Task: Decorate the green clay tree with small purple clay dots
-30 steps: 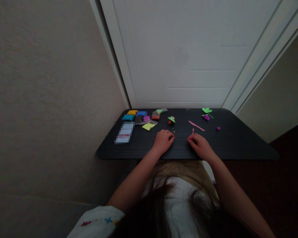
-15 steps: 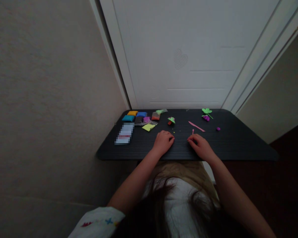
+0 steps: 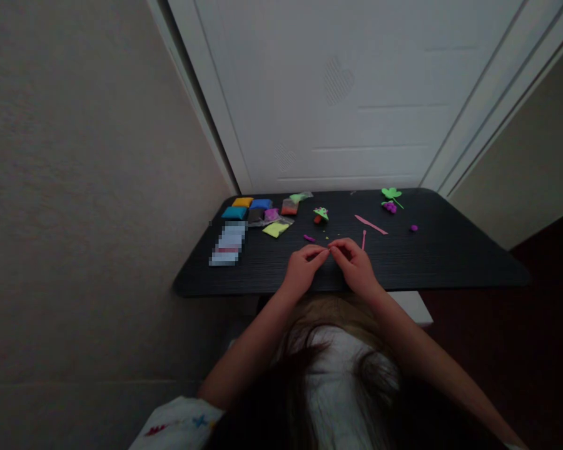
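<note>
Above the front part of the black table point(image 3: 431, 265), my left hand point(image 3: 304, 269) and my right hand point(image 3: 355, 265) meet at the fingertips, thumbs and index fingers pinched together. Whatever lies between the fingertips is too small or hidden to make out. Just beyond my left hand is a small purple clay strip point(image 3: 309, 238). A thin pink stick tool point(image 3: 363, 240) lies just past my right hand. Farther back stands a clay mushroom point(image 3: 321, 215) with a spotted green cap and red stem. Tiny yellow-green crumbs point(image 3: 327, 237) are scattered in front of it.
At the left lie several clay packets, among them a teal packet point(image 3: 234, 214) and a yellow packet point(image 3: 276, 229), with a blurred-out flat object point(image 3: 229, 244) nearer. Rightward are a pink clay knife point(image 3: 370, 224), a purple ball point(image 3: 413, 228), a purple clay cluster point(image 3: 390, 207) and a green clover shape point(image 3: 391, 193).
My hands have come together from apart, the right one moving left. The purple strip now shows beyond my left hand. The whole view has tilted slightly.
</note>
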